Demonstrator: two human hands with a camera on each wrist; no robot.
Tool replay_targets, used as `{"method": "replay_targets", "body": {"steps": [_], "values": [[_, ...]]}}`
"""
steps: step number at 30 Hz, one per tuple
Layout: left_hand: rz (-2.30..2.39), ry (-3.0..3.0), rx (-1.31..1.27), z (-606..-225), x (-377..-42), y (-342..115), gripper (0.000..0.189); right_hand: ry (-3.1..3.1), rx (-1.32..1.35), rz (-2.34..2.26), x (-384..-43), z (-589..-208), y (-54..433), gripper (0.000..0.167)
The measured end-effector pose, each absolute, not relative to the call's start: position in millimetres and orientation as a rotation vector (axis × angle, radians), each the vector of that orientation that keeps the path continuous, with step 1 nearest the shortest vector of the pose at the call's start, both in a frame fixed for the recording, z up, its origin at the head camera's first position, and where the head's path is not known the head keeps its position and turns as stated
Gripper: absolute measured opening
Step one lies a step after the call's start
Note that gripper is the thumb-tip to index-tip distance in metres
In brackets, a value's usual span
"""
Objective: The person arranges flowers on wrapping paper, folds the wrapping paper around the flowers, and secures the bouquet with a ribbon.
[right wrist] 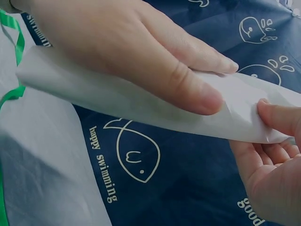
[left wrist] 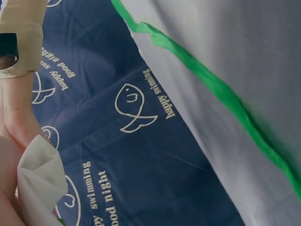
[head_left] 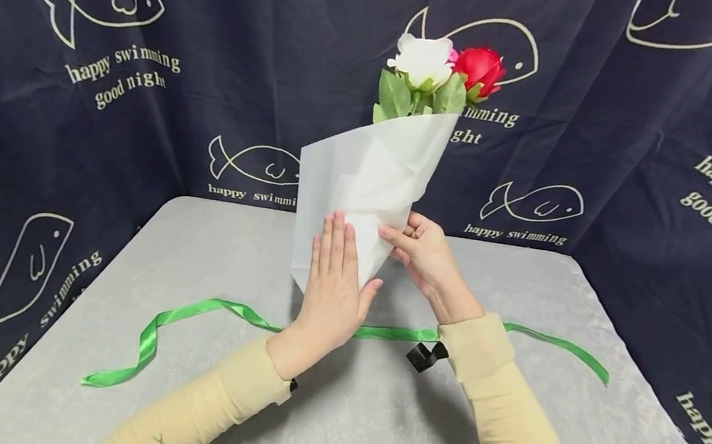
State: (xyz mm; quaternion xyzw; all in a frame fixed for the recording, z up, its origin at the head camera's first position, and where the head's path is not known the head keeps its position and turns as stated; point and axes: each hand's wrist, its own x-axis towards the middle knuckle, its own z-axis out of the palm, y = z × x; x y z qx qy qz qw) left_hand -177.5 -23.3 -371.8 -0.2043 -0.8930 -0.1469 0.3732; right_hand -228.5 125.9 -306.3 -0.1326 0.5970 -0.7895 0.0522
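A bouquet stands wrapped in white paper [head_left: 388, 167] in the head view. Above the paper's slanted top edge show a white rose [head_left: 422, 61], a red rose [head_left: 480, 71], green leaves [head_left: 395, 95] and a sliver of pink behind; the stems are hidden inside. My left hand [head_left: 335, 293] lies flat against the front of the wrap, its fingers straight and pointing up. On the right side my right hand [head_left: 425, 255] pinches the paper's edge, thumb in front and fingers behind. The right wrist view shows the paper [right wrist: 117, 99] as a rolled cone between both hands.
A green ribbon [head_left: 187, 313] stretches across the grey table [head_left: 228, 244], passing behind both arms. A small black device [head_left: 422, 358] is at the right wrist. Dark blue cloth [head_left: 249, 56] with fish drawings hangs around the table's back and sides.
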Motion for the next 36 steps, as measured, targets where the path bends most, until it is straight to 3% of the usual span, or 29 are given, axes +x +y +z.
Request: {"method": "replay_targets", "body": {"steps": [11, 22, 30, 36], "values": [[-1.018, -2.207, -0.610, -380.7, -183.2, -17.1, 0.093, 1.946, -0.463, -2.315, -220.4, -310.4, 126.3, 0.022], [-1.670, -2.192, -0.441, -378.4, -184.7, -20.4, 0.097, 2.043, -0.537, -2.197, -215.1, -319.7, 125.1, 0.032], [-1.983, -2.172, -0.418, -376.4, -189.8, -24.9, 0.068, 2.068, -0.588, -2.151, -211.2, -322.4, 122.7, 0.027], [-2.038, -2.218, -0.451, -378.9, -189.4, -24.8, 0.057, 2.120, -0.572, -2.112, -211.5, -324.6, 121.5, 0.031]]}}
